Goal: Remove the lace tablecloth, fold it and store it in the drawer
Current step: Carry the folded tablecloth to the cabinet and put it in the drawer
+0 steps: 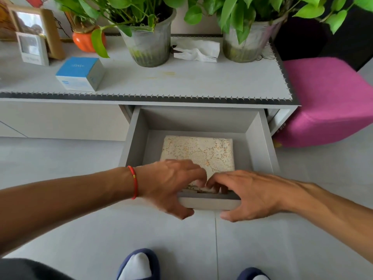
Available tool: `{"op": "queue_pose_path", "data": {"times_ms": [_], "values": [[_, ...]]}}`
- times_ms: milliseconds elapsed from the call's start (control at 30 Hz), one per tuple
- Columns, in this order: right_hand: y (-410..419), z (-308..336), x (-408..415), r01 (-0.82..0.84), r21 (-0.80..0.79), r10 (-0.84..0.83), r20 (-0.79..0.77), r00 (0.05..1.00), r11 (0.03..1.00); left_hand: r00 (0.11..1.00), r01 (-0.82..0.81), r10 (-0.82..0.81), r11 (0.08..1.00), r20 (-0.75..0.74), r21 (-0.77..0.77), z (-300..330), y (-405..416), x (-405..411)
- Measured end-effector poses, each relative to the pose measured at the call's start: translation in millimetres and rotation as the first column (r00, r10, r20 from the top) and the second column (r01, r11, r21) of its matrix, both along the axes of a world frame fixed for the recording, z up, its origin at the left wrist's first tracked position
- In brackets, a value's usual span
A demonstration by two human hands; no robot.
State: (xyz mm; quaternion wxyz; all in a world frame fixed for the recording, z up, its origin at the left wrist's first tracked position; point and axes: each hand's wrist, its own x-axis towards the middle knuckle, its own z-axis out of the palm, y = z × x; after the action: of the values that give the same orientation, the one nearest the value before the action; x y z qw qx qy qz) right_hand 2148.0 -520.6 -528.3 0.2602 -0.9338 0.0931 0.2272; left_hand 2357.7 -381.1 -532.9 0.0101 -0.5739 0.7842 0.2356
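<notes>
The folded cream lace tablecloth (201,153) lies flat on the bottom of the open grey drawer (136,138). Both hands meet at the drawer's front panel (210,203). My left hand (169,184), with a red cord at the wrist, has its fingers curled over the panel's top edge into the drawer and its thumb outside below. My right hand (248,193) mirrors it, fingers curled inside and thumb under the panel. The fingertips of both hands reach the cloth's near edge, which they partly hide.
The grey cabinet top (181,81) carries two potted plants (149,43) (248,43), a crumpled tissue (197,50), a blue-and-white box (80,73), an orange vase (84,42) and photo frames (34,31). A pink stool (331,102) stands at the right. My slippered feet (139,265) are on the floor below.
</notes>
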Motion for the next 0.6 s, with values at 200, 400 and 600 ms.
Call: {"op": "queue_pose_path", "data": {"times_ms": [200, 400, 600], "values": [[-23.6, -2.3, 5.3, 0.173, -0.271, -0.064, 0.369, 0.927, 0.947, 0.96, 0.028, 0.13, 0.837, 0.249, -0.546, -3.3, -8.8, 26.8], [-42.2, -12.6, 24.4, 0.398, -0.523, -0.069, 0.539, 0.84, 0.754, 0.838, -0.19, 0.422, 0.821, 0.347, -0.538, -7.3, -22.5, 52.0], [-75.2, -15.9, 50.6, 0.398, -0.637, -0.092, 0.457, 0.885, 0.66, 0.748, -0.172, 0.475, 0.814, 0.464, -0.555, -7.8, -50.2, 67.8]]}}
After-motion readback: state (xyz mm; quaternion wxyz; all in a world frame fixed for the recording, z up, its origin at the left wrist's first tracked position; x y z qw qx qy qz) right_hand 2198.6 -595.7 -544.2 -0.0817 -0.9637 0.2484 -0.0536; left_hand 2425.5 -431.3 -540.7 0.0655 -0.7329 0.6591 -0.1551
